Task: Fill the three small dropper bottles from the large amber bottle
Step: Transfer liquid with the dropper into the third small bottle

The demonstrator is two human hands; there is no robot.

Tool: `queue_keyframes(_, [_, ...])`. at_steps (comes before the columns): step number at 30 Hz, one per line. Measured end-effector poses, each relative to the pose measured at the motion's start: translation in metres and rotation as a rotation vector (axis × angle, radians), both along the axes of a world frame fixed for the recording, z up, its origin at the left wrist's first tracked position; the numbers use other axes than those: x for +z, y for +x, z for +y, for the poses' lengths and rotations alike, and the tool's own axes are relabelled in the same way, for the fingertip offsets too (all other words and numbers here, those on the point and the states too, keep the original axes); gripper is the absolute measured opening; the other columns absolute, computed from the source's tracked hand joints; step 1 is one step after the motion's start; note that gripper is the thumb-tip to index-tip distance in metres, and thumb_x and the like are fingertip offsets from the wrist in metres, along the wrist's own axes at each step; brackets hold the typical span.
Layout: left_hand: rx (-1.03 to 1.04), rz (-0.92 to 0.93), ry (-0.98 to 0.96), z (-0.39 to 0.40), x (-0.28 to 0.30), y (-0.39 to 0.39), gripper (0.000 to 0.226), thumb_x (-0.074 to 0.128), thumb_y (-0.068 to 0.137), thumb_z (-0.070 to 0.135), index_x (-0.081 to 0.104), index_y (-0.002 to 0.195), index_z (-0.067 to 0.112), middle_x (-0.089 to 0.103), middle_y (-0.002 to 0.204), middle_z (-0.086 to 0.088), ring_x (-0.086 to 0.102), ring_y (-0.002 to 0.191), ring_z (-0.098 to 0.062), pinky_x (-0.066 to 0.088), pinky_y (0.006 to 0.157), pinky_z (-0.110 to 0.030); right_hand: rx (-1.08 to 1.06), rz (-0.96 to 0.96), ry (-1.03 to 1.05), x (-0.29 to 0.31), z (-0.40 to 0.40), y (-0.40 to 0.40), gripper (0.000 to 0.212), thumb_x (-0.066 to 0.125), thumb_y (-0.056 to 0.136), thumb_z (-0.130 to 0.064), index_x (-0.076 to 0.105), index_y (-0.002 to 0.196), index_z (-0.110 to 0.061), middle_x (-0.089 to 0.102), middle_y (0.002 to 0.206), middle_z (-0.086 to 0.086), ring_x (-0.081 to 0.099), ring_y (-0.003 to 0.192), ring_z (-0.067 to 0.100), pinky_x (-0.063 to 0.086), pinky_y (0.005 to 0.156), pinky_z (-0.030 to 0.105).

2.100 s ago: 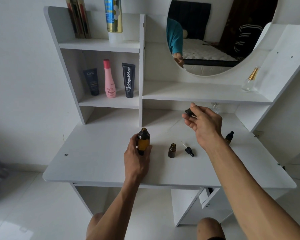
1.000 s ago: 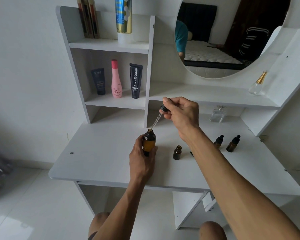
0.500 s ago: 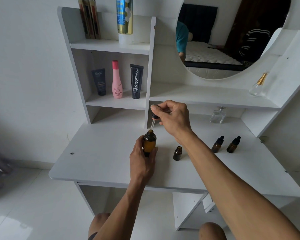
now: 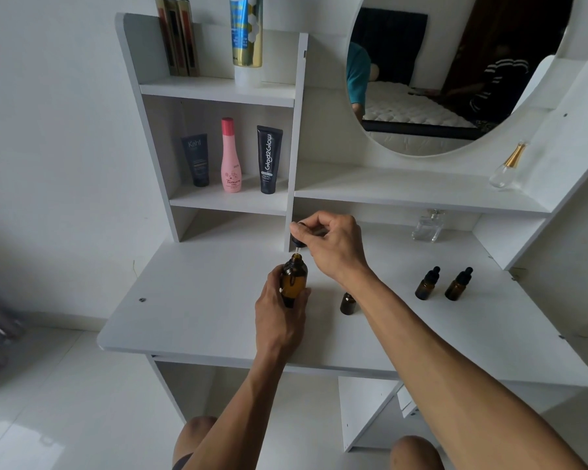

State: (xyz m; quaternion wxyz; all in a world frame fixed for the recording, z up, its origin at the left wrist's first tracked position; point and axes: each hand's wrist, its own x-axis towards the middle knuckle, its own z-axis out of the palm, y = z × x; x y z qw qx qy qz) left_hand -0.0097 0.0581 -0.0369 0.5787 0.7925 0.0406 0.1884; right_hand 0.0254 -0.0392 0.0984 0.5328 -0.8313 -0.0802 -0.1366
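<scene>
Lowered, the dropper (image 4: 298, 236) pinched in the right hand (image 4: 333, 245) hides its tube inside the amber bottle (image 4: 293, 281), which the left hand (image 4: 280, 320) grips.

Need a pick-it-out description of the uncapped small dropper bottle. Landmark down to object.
Start at the white desk top, below the round mirror. The uncapped small bottle stands just right of the large amber bottle gripped by the left hand. Unlike the two capped small bottles farther right, it has no dropper.

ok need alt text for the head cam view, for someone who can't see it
A person's left hand holds a large amber bottle on a white vanity desk while the right hand lowers a dropper into its mouth. One open small bottle stands beside it.
</scene>
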Motion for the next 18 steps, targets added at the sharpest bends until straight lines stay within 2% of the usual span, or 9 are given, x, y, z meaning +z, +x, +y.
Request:
queue_keyframes(4, [-0.004,0.002,-0.003,0.000,0.000,0.001,0.050,0.073,0.087,0.032,0.048,0.131,0.033,0.065,0.114,0.011,0.067,0.088,-0.014,0.043,0.071,-0.009,0.000,-0.003,-0.010,-0.001,0.000,0.000,0.016,0.079,0.086,-0.020,0.077,0.082,-0.005,0.075,0.077,0.002,0.062,0.058,-0.013,0.045,0.058,0.003])
queue_keyframes(11, [0.003,0.000,0.000,-0.001,0.001,0.000,0.049,0.072,0.088,0.032,0.048,0.131,0.033,0.064,0.113,0.012,0.067,0.089,-0.014,0.044,0.069,-0.005,-0.006,0.006,0.004,0.000,-0.001,0.000,0.015,0.080,0.085,-0.021,0.077,0.083,-0.007,0.074,0.074,-0.002,0.062,0.058,-0.011,0.044,0.058,0.003])
queue_keyframes(15, [0.006,-0.004,0.005,-0.001,0.002,-0.001,0.049,0.073,0.088,0.030,0.049,0.130,0.033,0.063,0.109,0.013,0.066,0.085,-0.013,0.043,0.068,-0.004,-0.003,0.006,0.084,0.005,-0.004,0.000,0.017,0.080,0.085,-0.021,0.076,0.085,-0.005,0.073,0.071,-0.002,0.064,0.057,-0.005,0.050,0.057,0.014])
queue_keyframes(18, [0.008,-0.002,0.012,0.000,0.002,-0.001,0.050,0.073,0.088,0.030,0.049,0.131,0.032,0.062,0.109,0.012,0.066,0.085,-0.014,0.041,0.068,-0.002,-0.017,-0.002,0.120,0.010,-0.005,0.001,0.016,0.080,0.085,-0.023,0.076,0.086,-0.007,0.074,0.073,-0.004,0.070,0.067,0.002,0.060,0.065,0.026])
